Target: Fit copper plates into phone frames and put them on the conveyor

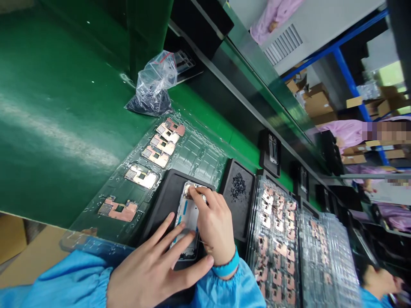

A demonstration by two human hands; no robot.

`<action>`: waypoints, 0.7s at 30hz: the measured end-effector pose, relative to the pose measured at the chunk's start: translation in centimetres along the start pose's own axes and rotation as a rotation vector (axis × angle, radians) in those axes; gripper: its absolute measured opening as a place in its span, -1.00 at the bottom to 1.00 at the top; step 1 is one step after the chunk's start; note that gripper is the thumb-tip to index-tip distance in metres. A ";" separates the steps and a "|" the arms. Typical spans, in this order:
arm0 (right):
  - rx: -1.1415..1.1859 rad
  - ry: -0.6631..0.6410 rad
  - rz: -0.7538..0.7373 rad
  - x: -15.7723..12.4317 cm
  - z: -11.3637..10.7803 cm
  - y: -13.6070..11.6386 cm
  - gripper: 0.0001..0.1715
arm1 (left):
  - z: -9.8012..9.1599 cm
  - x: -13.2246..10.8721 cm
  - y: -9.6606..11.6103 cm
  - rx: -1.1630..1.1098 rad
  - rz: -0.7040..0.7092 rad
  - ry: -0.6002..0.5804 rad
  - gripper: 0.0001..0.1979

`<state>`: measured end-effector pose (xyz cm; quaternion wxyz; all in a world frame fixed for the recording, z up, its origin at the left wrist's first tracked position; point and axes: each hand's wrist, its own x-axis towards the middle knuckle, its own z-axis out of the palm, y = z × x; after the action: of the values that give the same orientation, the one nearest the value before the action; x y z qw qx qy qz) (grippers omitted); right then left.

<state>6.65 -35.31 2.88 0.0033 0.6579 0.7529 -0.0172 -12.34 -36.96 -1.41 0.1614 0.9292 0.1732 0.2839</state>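
Note:
A phone frame (192, 216) with blue strips lies in a black tray (160, 205) in front of me. My left hand (154, 265) is open, its fingers spread across the lower part and left edge of the frame. Curled over the upper end, my right hand (215, 222) has thumb and fingertips pressed together on a copper-coloured circuit board (187, 193) there. The fingers hide most of that board. Left of the black tray, a clear plastic tray (192, 158) carries several circuit boards, among them a copper-coloured one (118, 209) and a silvery one (141, 176).
Right of my hands is a black tray (233, 218) with small black pieces (238, 187). Beyond it stand clear trays of boards (276, 248). A plastic bag (154, 90) of dark parts sits at the back. Black trays line the conveyor (240, 107); people in pink sleeves work opposite.

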 end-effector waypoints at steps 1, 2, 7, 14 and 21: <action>-0.003 0.000 -0.003 0.0 0.0 0.0 -0.52 | 0.0 -0.1 0.0 -0.009 0.006 -0.004 -0.39; -0.003 -0.003 -0.005 0.0 0.0 0.0 -0.53 | 0.1 -0.1 0.0 -0.016 0.009 -0.005 -0.38; 0.025 -0.040 0.000 -0.1 -0.2 0.1 -0.53 | 0.3 0.0 0.0 -0.026 -0.002 -0.004 -0.34; 0.056 -0.095 0.019 0.0 -0.7 0.0 -0.52 | -0.4 0.4 -0.5 -0.012 0.017 -0.018 -0.45; 0.004 -0.124 0.044 0.3 -0.8 -1.0 -0.52 | 0.0 0.4 -0.5 -0.028 0.016 -0.038 -0.42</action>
<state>5.61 -35.15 3.68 0.0489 0.6720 0.7365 -0.0593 -12.12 -36.37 -1.35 0.1752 0.9334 0.1587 0.2699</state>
